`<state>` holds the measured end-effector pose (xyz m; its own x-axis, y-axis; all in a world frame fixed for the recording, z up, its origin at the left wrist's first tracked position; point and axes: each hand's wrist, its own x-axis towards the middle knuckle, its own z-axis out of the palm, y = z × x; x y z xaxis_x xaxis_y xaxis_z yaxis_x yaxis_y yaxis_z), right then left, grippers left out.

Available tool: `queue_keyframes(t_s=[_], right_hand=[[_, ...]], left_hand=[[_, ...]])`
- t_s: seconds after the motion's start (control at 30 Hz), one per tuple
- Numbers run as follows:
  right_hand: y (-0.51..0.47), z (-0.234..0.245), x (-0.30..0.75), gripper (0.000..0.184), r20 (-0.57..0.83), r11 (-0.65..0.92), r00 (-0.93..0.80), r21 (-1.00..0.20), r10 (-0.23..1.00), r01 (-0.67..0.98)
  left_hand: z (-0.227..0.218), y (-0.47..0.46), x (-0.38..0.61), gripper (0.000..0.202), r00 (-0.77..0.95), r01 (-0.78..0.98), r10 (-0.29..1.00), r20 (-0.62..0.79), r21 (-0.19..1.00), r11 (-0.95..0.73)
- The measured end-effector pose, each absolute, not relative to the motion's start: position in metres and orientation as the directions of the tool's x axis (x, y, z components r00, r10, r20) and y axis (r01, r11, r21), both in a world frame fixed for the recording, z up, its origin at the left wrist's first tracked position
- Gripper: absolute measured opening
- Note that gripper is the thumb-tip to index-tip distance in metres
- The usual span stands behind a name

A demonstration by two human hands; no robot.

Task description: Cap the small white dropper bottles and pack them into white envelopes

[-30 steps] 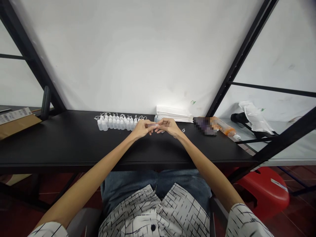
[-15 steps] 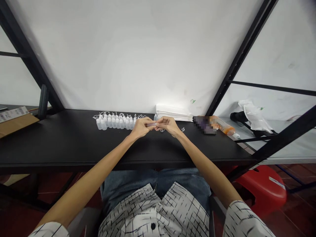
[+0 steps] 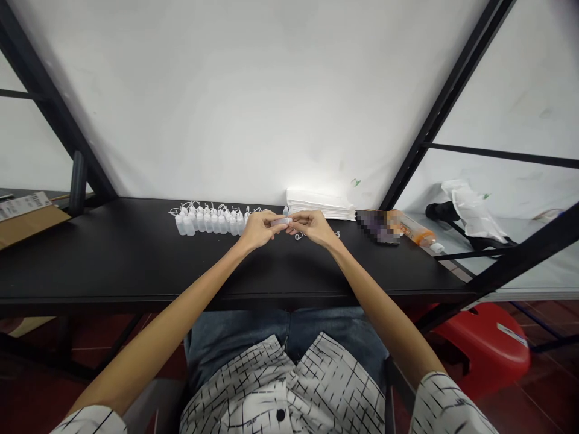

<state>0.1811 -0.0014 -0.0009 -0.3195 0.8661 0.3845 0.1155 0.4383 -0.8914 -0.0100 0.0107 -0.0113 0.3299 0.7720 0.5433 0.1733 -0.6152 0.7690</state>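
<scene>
Over the middle of the black workbench (image 3: 136, 265), the left hand (image 3: 259, 231) and right hand (image 3: 314, 228) meet, their fingers closed in a tight pinch on a small white plastic bottle (image 3: 280, 222) held sideways between them. Thin white loops (image 3: 303, 236) lie on the bench just below the right hand. Along the bench's back edge stand a row of white dropper bottles (image 3: 205, 224) and a stack of white sheets (image 3: 320, 205), and an orange-labelled tube (image 3: 414, 234) lies toward the bench's right end
</scene>
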Motion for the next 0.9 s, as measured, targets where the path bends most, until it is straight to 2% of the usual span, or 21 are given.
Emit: queue_keyframes(t_s=[0.1, 0.2, 0.43, 0.9], right_hand=[[-0.004, -0.001, 0.179, 0.044, 0.392, 0.447, -0.349, -0.890, 0.851, 0.090], [-0.007, 0.001, 0.178, 0.043, 0.389, 0.434, -0.350, -0.899, 0.852, 0.058], [-0.013, 0.006, 0.181, 0.037, 0.358, 0.401, -0.360, -0.915, 0.862, 0.048], [-0.015, 0.009, 0.186, 0.039, 0.235, 0.300, -0.385, -0.947, 0.892, 0.116]], left_hand=[[-0.013, 0.011, -0.011, 0.033, 0.313, 0.126, 0.756, 0.575, 0.764, -0.633], [-0.014, 0.011, -0.011, 0.029, 0.311, 0.149, 0.732, 0.607, 0.729, -0.668], [-0.014, 0.009, -0.010, 0.023, 0.323, 0.316, 0.603, 0.729, 0.518, -0.795], [-0.021, 0.011, -0.010, 0.019, 0.492, 0.377, 0.442, 0.750, 0.274, -0.885]])
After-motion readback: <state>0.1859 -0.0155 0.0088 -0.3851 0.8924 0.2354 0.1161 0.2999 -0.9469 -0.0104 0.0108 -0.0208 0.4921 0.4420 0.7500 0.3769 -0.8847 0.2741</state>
